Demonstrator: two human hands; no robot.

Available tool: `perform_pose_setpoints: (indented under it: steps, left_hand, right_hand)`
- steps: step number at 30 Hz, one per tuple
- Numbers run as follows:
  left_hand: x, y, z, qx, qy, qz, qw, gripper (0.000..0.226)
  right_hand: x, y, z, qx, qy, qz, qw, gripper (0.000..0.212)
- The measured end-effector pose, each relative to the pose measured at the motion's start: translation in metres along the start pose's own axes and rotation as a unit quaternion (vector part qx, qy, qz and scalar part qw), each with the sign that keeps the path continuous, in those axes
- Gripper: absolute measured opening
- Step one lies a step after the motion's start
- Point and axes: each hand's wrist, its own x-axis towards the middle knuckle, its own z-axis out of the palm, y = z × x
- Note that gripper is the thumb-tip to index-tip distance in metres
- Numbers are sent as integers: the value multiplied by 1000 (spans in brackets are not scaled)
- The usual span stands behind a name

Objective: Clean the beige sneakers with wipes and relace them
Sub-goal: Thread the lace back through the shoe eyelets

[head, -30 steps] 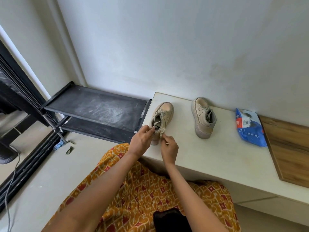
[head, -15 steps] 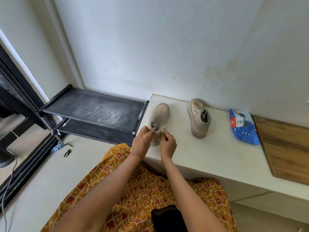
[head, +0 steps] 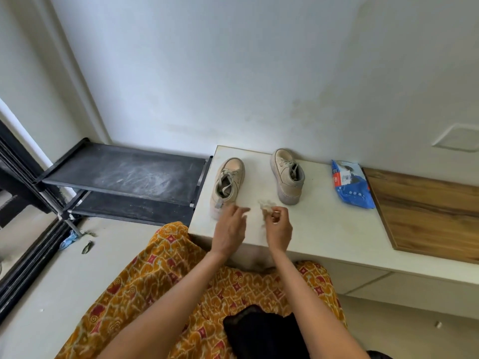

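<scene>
Sneakers (head: 228, 183) beige, chunky-soled, right hand (head: 278, 224) pinching crumpled wipe (head: 267, 204)

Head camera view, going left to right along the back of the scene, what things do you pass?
Black two-tier metal rack → beige sneaker with loosened laces → second beige sneaker on its thick sole → blue plastic wipes pack → brown wooden board.

Pale wall (head: 233, 73), black rack (head: 124, 172)
</scene>
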Motion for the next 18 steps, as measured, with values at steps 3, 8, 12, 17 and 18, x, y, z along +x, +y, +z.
perform_pose_setpoints:
  steps: [3, 8, 12, 17, 18]
  left_hand:
    - [7, 47, 26, -146, -122, -90, 978, 20]
    - [24, 111, 73, -435, -244, -362, 787, 37]
    - [31, 130, 100, -495, -278, -425, 705, 59]
    - [40, 136, 117, -532, -265, -443, 671, 65]
    - [41, 137, 119, -535, -269, -442, 668, 66]
  right_hand:
    - [14, 17, -31, -33, 33, -15, 999, 10]
    - [33, 46, -75, -108, 74, 15, 991, 12]
    - [47, 57, -98, -134, 91, 43, 986, 21]
    - [57, 68, -113, -123, 90, 39, 987, 22]
    - [56, 71, -115, -119, 88, 38, 988, 21]
